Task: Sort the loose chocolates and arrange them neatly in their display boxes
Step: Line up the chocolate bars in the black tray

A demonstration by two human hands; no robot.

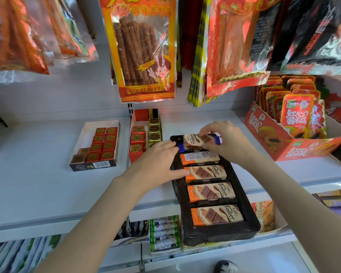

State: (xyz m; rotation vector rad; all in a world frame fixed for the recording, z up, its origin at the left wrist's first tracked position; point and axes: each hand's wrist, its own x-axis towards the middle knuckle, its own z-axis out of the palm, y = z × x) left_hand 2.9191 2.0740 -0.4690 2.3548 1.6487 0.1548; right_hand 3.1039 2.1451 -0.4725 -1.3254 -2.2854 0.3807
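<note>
A black display tray (220,234) juts over the white shelf's front edge and holds several orange-ended chocolate bars (212,191) lying crosswise. One of them (199,158) lies label side up. My right hand (223,137) pinches a blue-ended chocolate bar (195,140) over the tray's far end. My left hand (161,160) rests with straight fingers against the tray's left side, fingertips touching a blue-ended bar (182,147) and an orange bar (205,173).
A white box of red square chocolates (101,145) sits to the left. Beside it stands a box of red and gold squares (146,134). An orange papaya-snack carton (295,138) stands at the right. Snack bags (144,48) hang overhead. Lower shelves hold more packets (163,234).
</note>
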